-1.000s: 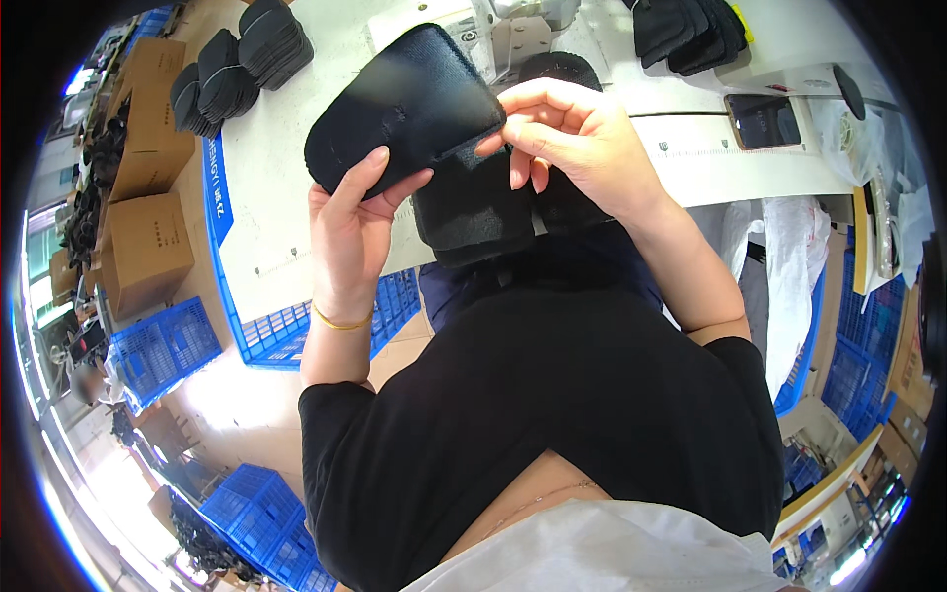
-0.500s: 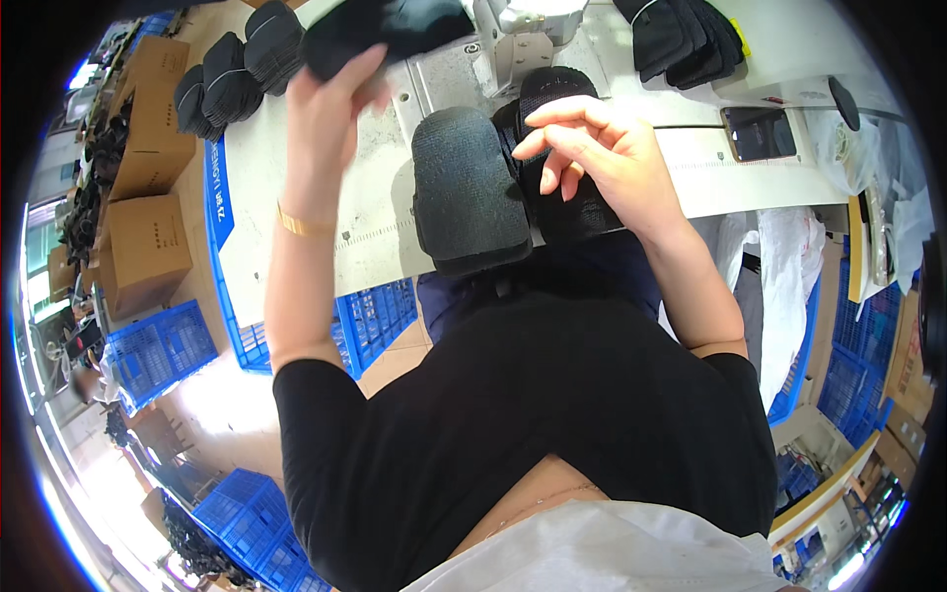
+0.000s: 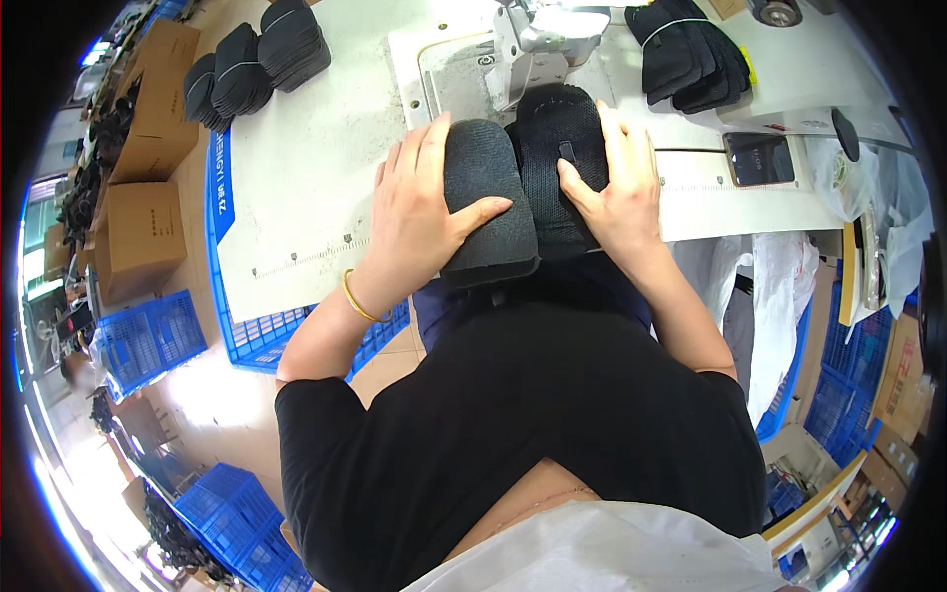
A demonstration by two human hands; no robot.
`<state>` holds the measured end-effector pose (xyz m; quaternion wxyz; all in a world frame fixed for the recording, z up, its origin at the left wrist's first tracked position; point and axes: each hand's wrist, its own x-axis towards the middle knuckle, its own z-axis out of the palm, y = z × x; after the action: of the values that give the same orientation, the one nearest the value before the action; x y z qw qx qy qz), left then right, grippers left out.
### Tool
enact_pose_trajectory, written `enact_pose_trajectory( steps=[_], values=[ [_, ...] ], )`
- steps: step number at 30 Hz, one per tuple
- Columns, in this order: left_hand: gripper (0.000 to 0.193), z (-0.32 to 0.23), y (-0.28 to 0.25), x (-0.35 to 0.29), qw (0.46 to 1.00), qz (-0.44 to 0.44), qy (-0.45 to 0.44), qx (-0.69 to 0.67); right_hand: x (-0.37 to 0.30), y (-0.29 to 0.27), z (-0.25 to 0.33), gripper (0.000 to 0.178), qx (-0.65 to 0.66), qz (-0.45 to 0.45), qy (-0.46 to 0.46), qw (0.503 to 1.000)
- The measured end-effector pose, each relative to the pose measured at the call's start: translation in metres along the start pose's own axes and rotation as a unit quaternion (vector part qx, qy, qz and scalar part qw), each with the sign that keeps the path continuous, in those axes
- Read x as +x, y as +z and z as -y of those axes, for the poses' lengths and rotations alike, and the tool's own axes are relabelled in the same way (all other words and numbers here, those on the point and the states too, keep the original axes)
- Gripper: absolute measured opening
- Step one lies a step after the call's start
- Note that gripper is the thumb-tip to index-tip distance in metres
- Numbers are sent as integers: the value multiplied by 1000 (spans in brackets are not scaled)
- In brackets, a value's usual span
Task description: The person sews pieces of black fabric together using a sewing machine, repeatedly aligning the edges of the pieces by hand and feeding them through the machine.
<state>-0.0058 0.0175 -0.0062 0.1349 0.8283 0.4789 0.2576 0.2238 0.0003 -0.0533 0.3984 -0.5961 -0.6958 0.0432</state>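
Hands [image 3: 419, 202] on fabric stacks [image 3: 480, 166], black, coarse, round-topped

Left hand [image 3: 409, 217]: back uppermost, fingers [image 3: 431, 153] extended forward, thumb [image 3: 481, 213] spread inward. Right hand [image 3: 624, 209]: fingers [image 3: 616, 143] forward, slightly curved; thumb [image 3: 580, 190] angled inward. Both elbows bent; left forearm [image 3: 327, 335] and right forearm [image 3: 692, 318] converge forward.

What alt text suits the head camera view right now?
A person's left hand holds a thick black fabric stack, the right hand a second black pile beside it, at a white table with a sewing machine. A smartphone lies farther right.
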Motion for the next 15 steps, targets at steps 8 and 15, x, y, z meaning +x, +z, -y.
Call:
enact_pose_trajectory(
  steps=[8, 15],
  values=[
    [65, -6, 6, -2, 995, -58, 39, -68, 6, -2, -1, 54, -26, -65, -128, 989],
    [71, 0, 16, -1, 992, -98, 35, -76, 8, 2, -4, 44, -7, -57, -66, 996]
  ],
)
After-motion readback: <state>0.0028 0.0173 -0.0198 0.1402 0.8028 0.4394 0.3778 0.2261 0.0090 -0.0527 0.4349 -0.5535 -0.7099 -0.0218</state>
